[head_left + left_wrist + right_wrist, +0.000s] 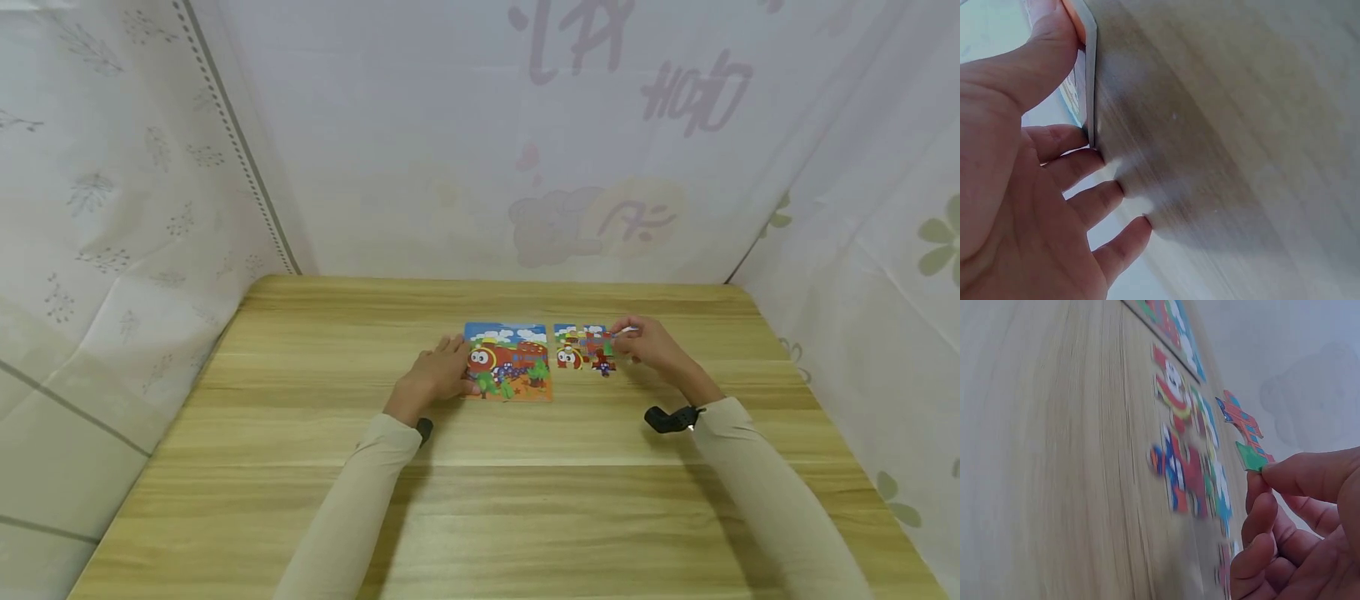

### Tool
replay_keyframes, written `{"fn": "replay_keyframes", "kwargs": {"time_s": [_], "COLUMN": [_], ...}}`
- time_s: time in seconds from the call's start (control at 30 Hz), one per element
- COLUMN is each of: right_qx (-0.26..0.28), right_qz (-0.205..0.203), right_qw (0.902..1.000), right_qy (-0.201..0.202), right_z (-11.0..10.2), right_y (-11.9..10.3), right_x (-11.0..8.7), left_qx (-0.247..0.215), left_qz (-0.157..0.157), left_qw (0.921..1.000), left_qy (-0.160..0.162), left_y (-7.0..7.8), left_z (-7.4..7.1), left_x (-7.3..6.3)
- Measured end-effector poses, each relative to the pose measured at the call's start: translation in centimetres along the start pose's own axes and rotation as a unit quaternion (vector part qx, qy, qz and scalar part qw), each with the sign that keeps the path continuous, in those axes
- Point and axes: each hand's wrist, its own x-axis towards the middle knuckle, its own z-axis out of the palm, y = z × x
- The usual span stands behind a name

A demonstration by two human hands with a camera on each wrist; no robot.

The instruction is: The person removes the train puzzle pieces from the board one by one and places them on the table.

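A square puzzle board (510,360) with a red cartoon train, blue sky and orange ground lies on the table. My left hand (441,372) rests at its left side. In the left wrist view the thumb (1041,56) lies over the board near its corner, the index finger touches its edge, and the other fingertips rest spread on the wood. My right hand (647,342) pinches a jigsaw piece (1249,457), red and blue with a green end, between thumb and index finger. The piece is raised above several joined pieces (1191,475) showing the train's face.
The wooden table (480,517) stretches toward me. Another loose piece (1222,572) lies below the right fingers, partly hidden. A printed cloth (420,167) hangs behind the table's far edge, with more cloth at both sides. A black camera (670,419) sits at the right wrist.
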Motion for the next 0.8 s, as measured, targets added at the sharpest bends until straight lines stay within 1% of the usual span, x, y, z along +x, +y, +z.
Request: {"fn": "replay_keyframes", "kwargs": {"time_s": [0.3,0.43,0.57,0.67,0.8], "right_qx": [-0.006,-0.018,-0.038,-0.056,-0.074], "right_qz": [0.044,0.044,0.049,0.058,0.064], "right_qw": [0.9990,0.9988,0.9980,0.9968,0.9952], "right_qy": [0.007,0.009,0.004,-0.001,-0.004], "right_z": [-2.0,-2.8,-3.7,-4.2,-4.7], "right_y": [0.2,1.1,2.3,2.8,3.1], "right_x": [-1.8,-2.0,-2.0,-2.1,-2.3], "left_qx": [0.025,0.022,0.012,0.014,0.020], "left_qz": [0.004,0.013,0.015,0.014,0.014], "left_qw": [0.9997,0.9996,0.9995,0.9992,0.9992], "left_qy": [-0.003,-0.007,-0.025,-0.035,-0.032], "left_y": [0.0,-0.1,-0.3,-0.3,-0.3], "left_z": [-0.1,-0.2,-0.4,-0.5,-0.5], "left_x": [-0.1,-0.2,-0.2,-0.2,-0.1]}}
